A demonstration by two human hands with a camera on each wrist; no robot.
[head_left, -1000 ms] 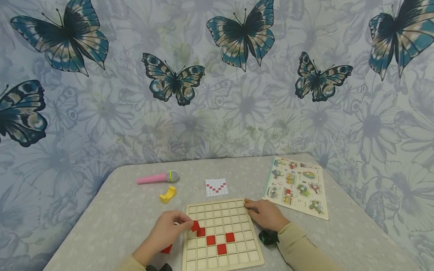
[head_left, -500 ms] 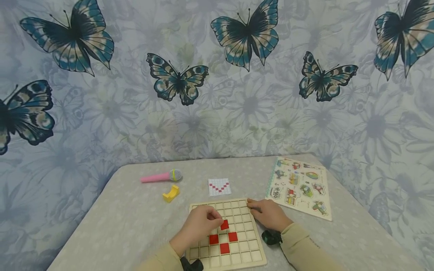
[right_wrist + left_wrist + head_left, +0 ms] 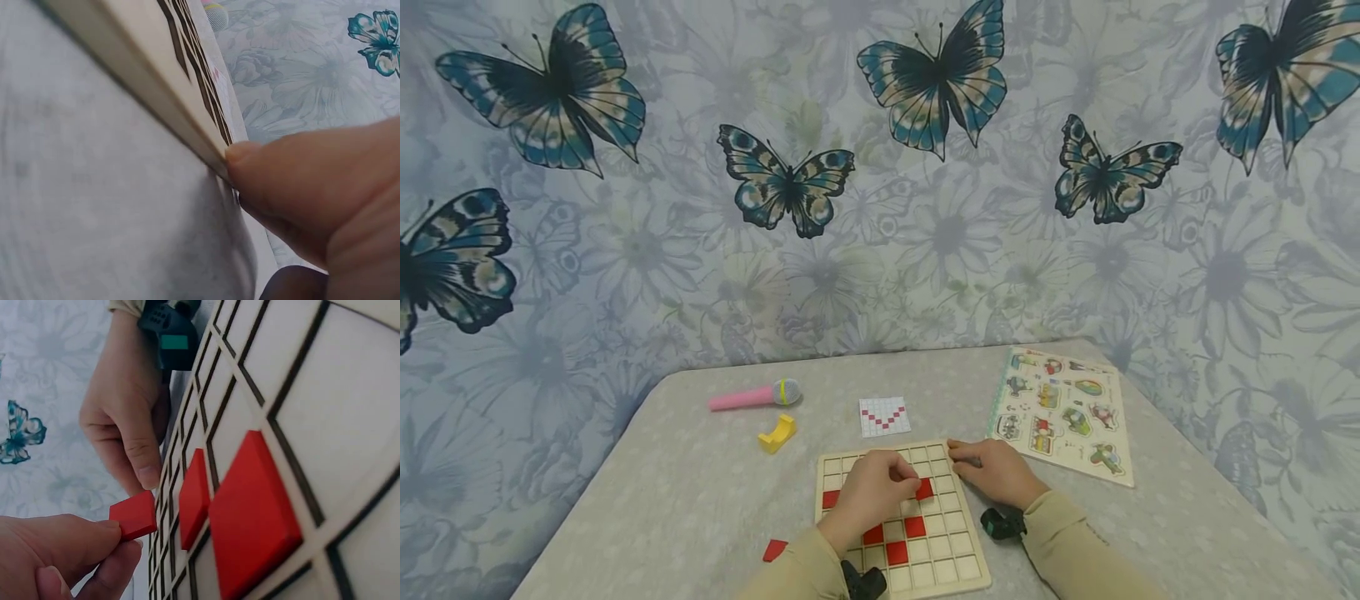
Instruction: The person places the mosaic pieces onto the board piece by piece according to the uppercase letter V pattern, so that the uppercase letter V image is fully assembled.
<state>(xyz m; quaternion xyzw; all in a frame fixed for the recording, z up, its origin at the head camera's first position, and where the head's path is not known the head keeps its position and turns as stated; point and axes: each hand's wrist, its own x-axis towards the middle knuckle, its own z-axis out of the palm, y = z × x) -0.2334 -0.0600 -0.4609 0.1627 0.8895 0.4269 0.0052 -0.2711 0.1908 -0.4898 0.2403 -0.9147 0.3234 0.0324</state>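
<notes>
My left hand [image 3: 874,493] pinches a red square tile [image 3: 924,489] between thumb and fingertips, above the right half of a wooden grid board [image 3: 946,572]. In the left wrist view the held tile [image 3: 134,516] is tilted and looks apart from the grid. Several red tiles lie in the board's squares, among them one tile [image 3: 915,527] right of centre and another tile [image 3: 897,552] lower down. My left hand and forearm hide part of the grid. My right hand [image 3: 997,475] grips the board's far right corner, its thumb [image 3: 250,164] against the edge.
A loose red tile [image 3: 774,550] lies left of the board. Behind it are a yellow curved block [image 3: 777,433] and a pink toy microphone [image 3: 755,395]. A small pattern card [image 3: 884,417] lies beyond the board, a picture puzzle board [image 3: 1060,414] at the right.
My left hand has moved right across the board with a red tile, from the left columns to the right half. A tile now shows in the left column. My right hand has stayed at the corner.
</notes>
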